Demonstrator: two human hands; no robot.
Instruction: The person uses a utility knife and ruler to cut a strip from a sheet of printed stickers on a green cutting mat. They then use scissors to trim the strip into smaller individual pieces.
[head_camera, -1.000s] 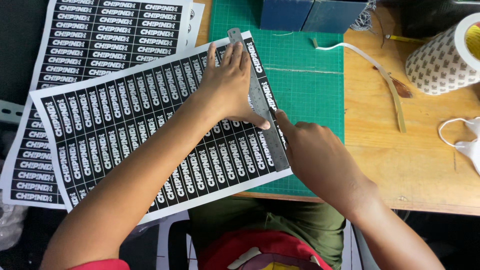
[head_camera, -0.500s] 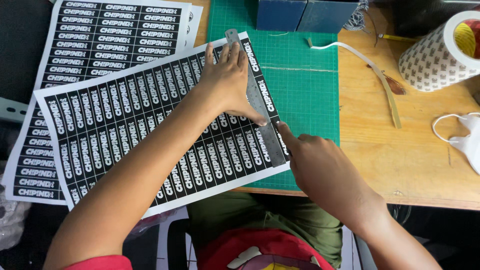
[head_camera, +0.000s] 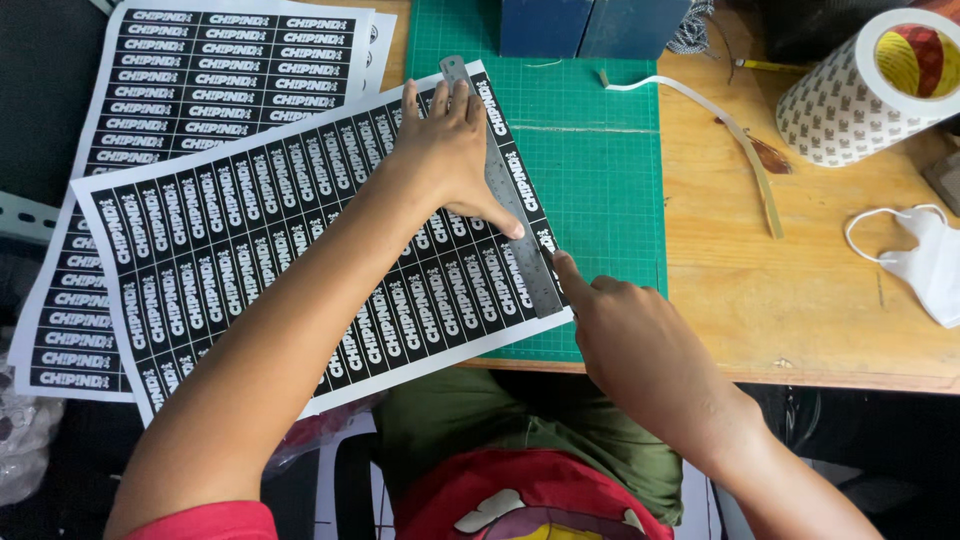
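Fingers of our left hand (head_camera: 450, 150) spread flat, pressing the metal ruler (head_camera: 505, 195) onto the sticker sheet (head_camera: 250, 260) on the green mat (head_camera: 600, 180). Our right hand (head_camera: 640, 350) curls shut; we cannot tell around what. We should press hard so nothing slips.

My right hand (head_camera: 640, 345) travelled down along the steel ruler (head_camera: 505, 200), from beside my left thumb to near the ruler's lower end at the bottom edge of the label sheet (head_camera: 250, 250). My view drifted slightly, bringing the tape roll (head_camera: 860, 90) fuller into frame.
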